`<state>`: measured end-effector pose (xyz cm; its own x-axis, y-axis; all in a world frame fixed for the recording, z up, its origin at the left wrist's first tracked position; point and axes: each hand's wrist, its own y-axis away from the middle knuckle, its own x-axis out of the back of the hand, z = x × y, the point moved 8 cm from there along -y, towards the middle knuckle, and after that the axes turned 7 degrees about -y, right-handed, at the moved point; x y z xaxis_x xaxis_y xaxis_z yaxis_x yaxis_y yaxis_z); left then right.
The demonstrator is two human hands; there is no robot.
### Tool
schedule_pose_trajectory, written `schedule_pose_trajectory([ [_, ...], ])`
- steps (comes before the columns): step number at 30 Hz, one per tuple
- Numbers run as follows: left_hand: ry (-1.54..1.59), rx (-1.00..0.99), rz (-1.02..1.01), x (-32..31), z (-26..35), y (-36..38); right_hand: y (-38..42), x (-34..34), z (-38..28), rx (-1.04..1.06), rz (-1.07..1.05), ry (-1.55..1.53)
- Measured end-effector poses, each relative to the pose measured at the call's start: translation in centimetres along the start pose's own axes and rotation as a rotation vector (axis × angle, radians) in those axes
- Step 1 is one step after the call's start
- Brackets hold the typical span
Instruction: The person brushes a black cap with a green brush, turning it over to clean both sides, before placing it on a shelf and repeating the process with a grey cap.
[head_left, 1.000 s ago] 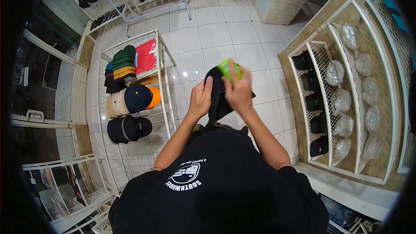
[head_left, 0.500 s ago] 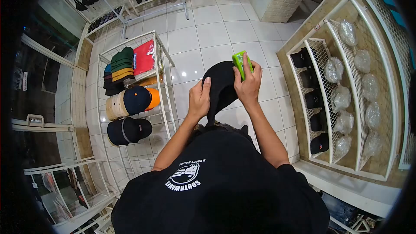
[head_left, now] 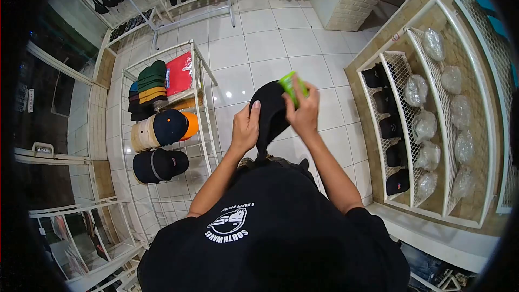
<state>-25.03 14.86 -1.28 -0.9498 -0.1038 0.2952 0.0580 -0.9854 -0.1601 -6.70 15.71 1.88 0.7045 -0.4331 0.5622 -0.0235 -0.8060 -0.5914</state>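
Observation:
A black cap (head_left: pixel 268 109) is held up in front of my chest. My left hand (head_left: pixel 246 126) is closed on its left side, the thumb lying over the fabric. In my right hand (head_left: pixel 305 112) is a small bright green block that looks like a brush (head_left: pixel 288 84). It lies against the cap's upper right side, slightly blurred, and its underside is hidden. Most of the cap's inside and the fingers beneath it cannot be seen.
To the left, a white wire rack (head_left: pixel 208 124) bears stacked caps (head_left: pixel 172 128) and a red folded shirt (head_left: pixel 179 73). On the right, white mesh shelves (head_left: pixel 438 146) hold dark caps and plastic-wrapped ones. A brick-faced counter (head_left: pixel 354 2) stands beyond the tiled floor (head_left: pixel 265 48).
My right hand and the green brush have moved left and slightly down across the cap. The brush is turned differently. My left hand keeps its hold, shifted slightly.

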Motion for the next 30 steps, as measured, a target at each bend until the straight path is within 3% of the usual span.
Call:
schedule_pose_trajectory([
  [1, -0.02, -0.006, -0.011, -0.1, 0.2, 0.2, -0.6, 0.2, 1.9, -0.131, 0.055, -0.044],
  [2, -0.041, -0.013, -0.021, -0.1, 0.3, 0.4, 0.3, -0.2, 1.8, -0.133, 0.053, -0.046],
  [5, -0.112, 0.04, -0.036, -0.2, 0.5, 0.0, 1.9, -1.0, -4.1, 0.149, -0.036, -0.096],
  [6, -0.114, 0.044, -0.039, 0.0, 0.4, 0.3, 2.2, -1.1, -4.1, 0.155, -0.053, -0.14],
  [10, -0.012, -0.02, 0.005, 0.1, 0.8, 0.8, -0.1, 0.5, 2.3, -0.137, 0.086, 0.025],
  [12, -0.023, -0.042, 0.036, 0.0, 1.5, 0.4, 1.4, 0.1, 0.4, -0.066, 0.097, 0.043],
  [14, -0.081, 0.041, -0.001, 0.1, 0.0, 0.2, 3.4, -1.0, -3.5, 0.145, -0.057, -0.097],
  [16, -0.009, 0.067, 0.001, 0.1, -1.1, 0.1, 2.9, -0.5, -1.5, 0.115, 0.005, -0.006],
  [18, 0.056, -0.005, 0.069, 0.0, -1.1, 0.5, 1.6, 0.5, 2.5, -0.143, 0.082, 0.054],
  [20, -0.009, -0.028, 0.107, 0.3, -0.5, 0.3, 2.1, 0.8, 2.9, -0.188, 0.142, 0.0],
  [22, -0.031, 0.016, 0.051, 0.0, -1.1, -0.1, 3.1, 0.3, -1.8, 0.092, 0.032, 0.016],
  [24, -0.057, 0.068, -0.01, -0.4, -1.6, 0.3, 3.7, 0.0, -2.4, 0.141, -0.03, -0.073],
  [27, 0.124, 0.029, -0.014, -0.7, -1.1, 0.7, 2.2, 0.9, 4.1, -0.291, 0.112, -0.028],
  [28, 0.114, -0.035, 0.014, -0.9, -0.3, 1.0, 2.6, 0.8, 3.7, -0.295, 0.112, -0.029],
  [30, 0.111, -0.115, 0.039, -1.1, 0.7, 0.4, 2.5, 0.5, -0.8, 0.087, 0.065, 0.004],
])
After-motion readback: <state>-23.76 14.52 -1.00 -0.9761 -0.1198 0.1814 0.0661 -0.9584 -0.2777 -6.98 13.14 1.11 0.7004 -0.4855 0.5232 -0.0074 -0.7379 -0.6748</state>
